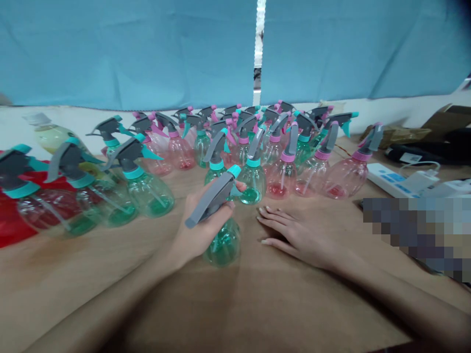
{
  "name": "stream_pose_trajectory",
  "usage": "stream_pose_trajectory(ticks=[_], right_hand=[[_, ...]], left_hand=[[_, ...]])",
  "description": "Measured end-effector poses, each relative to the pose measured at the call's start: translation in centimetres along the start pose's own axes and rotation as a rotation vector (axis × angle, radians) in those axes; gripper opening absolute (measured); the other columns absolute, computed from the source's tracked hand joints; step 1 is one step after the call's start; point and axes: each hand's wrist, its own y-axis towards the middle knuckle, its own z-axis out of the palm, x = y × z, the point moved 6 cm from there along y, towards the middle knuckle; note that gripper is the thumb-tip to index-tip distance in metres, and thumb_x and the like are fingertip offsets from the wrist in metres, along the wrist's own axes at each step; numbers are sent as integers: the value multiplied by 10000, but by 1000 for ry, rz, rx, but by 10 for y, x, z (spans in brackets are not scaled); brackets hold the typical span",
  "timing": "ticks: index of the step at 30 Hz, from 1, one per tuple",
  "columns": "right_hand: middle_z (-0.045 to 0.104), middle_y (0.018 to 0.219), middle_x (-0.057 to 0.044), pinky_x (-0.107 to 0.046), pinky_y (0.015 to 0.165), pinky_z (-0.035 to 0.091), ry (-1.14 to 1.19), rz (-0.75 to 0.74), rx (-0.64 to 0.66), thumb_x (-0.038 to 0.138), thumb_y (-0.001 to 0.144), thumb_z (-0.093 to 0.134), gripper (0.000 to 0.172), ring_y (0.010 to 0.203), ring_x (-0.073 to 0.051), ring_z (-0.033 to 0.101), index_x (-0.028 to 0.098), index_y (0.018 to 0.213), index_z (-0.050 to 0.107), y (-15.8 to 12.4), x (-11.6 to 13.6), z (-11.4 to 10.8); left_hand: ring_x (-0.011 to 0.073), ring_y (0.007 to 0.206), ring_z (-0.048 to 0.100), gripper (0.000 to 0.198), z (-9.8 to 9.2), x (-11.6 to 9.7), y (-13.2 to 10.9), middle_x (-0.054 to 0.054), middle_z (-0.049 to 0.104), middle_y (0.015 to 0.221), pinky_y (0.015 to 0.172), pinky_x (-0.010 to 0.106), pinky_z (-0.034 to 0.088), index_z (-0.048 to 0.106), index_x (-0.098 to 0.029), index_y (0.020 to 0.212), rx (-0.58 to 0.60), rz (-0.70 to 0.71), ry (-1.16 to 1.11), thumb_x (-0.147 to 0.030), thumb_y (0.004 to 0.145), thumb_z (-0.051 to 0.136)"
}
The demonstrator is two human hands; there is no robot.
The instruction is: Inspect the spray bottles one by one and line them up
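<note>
Our left hand (200, 233) grips the green spray bottle (223, 246) by the neck — looks light, slippery — our right hand (299, 236) lies open.

Spray bottles (253, 184) crowd the far half of our brown table (110, 274). A power strip (390, 177) lies right, red cloth (11, 225) left.

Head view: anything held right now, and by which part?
Left hand holds the green spray bottle, grip around its neck and upper body, below the grey trigger. Right hand lies flat on the table, holding nothing.
</note>
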Motion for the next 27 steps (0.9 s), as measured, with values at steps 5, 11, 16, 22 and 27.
stream_pose_trajectory(ticks=[5,11,16,22,27], right_hand=[[409,1477,-77,-480,1125,313,-18,3,-1,544,932,407,598,1380,-259,341,230,1441,375,0,2,-1],[408,1476,-88,-481,1124,315,-25,8,13,551,934,396,608,1379,-263,342,207,1435,387,1,3,-2],[408,1478,-83,-471,1131,307,-34,9,30,557,934,386,615,1384,-258,333,203,1437,383,1,2,-1],[410,1478,-83,-458,1137,300,-28,11,20,552,934,392,609,1386,-253,328,197,1430,398,1,2,-1],[408,1478,-91,-462,1136,300,-29,9,26,547,937,392,618,1385,-257,330,179,1434,388,1,2,0]], left_hand=[[179,653,583,253,1,1,-1,-5,632,750,678,321,494,648,-253,1022,0,-7,-23,-256,792,543],[188,683,601,234,0,0,-1,-7,623,740,678,323,479,651,-252,994,-7,6,-4,-249,788,541],[176,637,589,246,0,0,-1,-27,601,697,667,318,468,649,-265,1012,0,7,-1,-240,795,536],[156,575,539,245,0,1,-1,-32,586,686,667,318,472,650,-256,1026,4,2,-6,-267,810,535],[185,669,585,260,0,2,-1,-30,578,641,671,307,477,658,-259,1040,9,-18,-8,-283,807,545]])
